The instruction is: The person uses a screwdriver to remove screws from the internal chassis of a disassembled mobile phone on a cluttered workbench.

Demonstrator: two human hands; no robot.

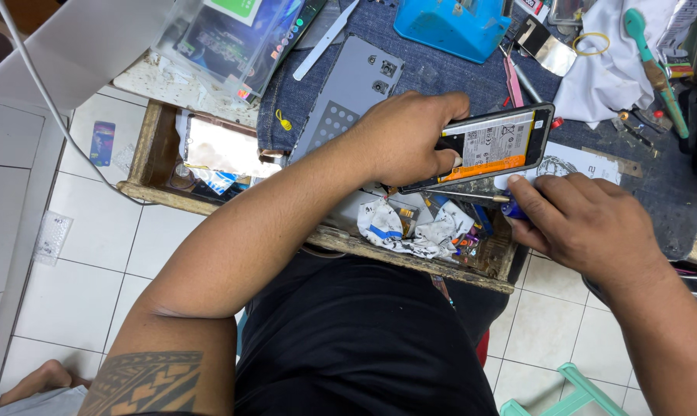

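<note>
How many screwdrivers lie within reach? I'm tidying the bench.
2: a blue-handled screwdriver in the right hand, against the opened phone; a teal-handled screwdriver top right. Clutter may hide others.

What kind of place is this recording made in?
Probably a phone repair bench: the left hand steadies an opened phone with its battery showing, the right hand works a screwdriver, a detached back cover alongside.
</note>
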